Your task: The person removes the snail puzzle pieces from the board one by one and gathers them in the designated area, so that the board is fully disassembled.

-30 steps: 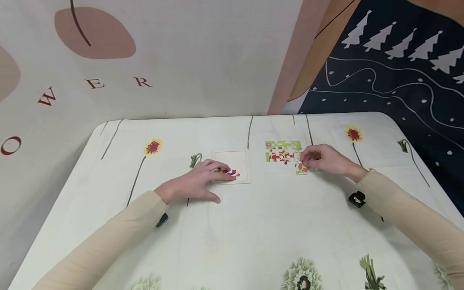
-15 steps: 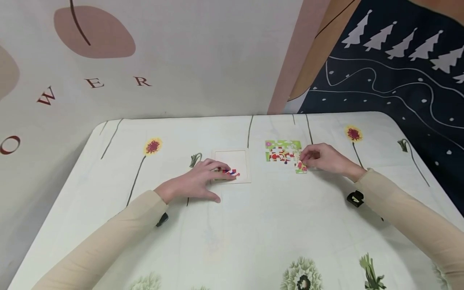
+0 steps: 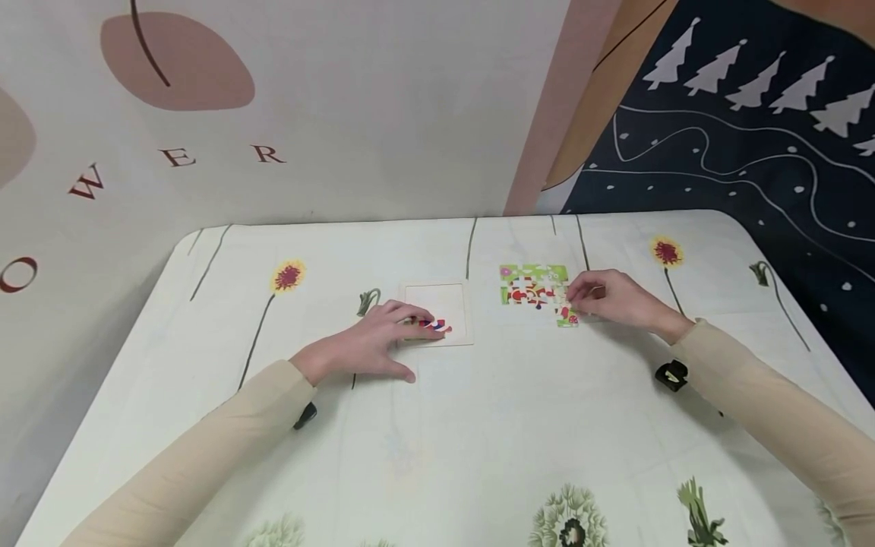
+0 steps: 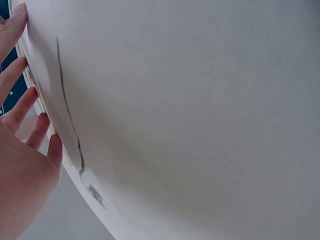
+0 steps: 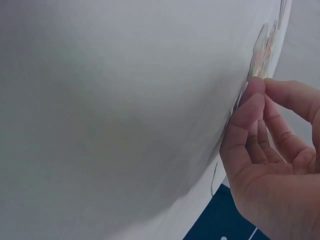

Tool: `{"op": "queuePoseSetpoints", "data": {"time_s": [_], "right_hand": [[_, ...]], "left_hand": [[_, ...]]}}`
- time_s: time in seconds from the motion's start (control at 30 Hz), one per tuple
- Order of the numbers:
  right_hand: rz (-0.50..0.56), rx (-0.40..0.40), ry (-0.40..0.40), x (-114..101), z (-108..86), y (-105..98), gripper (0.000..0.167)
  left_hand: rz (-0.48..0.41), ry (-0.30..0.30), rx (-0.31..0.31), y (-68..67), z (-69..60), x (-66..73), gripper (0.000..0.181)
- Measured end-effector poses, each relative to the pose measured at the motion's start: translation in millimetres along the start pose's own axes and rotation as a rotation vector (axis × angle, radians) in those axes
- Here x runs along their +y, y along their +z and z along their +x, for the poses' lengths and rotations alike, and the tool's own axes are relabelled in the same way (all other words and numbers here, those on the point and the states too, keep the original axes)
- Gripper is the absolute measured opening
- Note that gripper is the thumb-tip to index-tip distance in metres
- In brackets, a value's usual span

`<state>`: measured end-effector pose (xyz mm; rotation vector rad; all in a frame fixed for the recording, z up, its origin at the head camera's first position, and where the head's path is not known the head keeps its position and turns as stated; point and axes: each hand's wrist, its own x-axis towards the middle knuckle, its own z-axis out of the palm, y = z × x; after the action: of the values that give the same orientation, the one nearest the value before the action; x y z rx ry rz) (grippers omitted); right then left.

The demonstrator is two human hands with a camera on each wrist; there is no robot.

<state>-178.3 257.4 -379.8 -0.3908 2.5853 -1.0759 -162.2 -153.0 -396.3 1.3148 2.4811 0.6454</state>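
Observation:
My left hand lies with fingers spread over the lower left part of a shallow, pale puzzle tray. Red, blue and white puzzle pieces show in the tray beside its fingertips; the hand covers the others. In the left wrist view the left hand touches the tray's edge. To the right, my right hand pinches at the right edge of a group of green and red puzzle pieces. In the right wrist view, thumb and index finger of the right hand meet there; the pinched piece is mostly hidden.
The table is covered by a white cloth printed with flowers and stems. Its far edge meets a pale wall hanging and a dark one with white trees. The loose piece group lies right of the tray, a short gap away.

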Motion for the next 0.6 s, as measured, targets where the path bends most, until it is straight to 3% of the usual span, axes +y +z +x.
{"op": "queuePoseSetpoints", "data": {"time_s": [0.37,0.6], "right_hand": [[0.012,0.024,-0.053,-17,7.8,7,0.013],[0.063,0.004,-0.092,-34,15.8,14,0.013]], "left_hand": [[0.073,0.0,-0.038,-4.5,-1.1,6.7,0.067],[0.053,0.01,-0.02,-7.3,-6.2,6.4,0.06]]}}
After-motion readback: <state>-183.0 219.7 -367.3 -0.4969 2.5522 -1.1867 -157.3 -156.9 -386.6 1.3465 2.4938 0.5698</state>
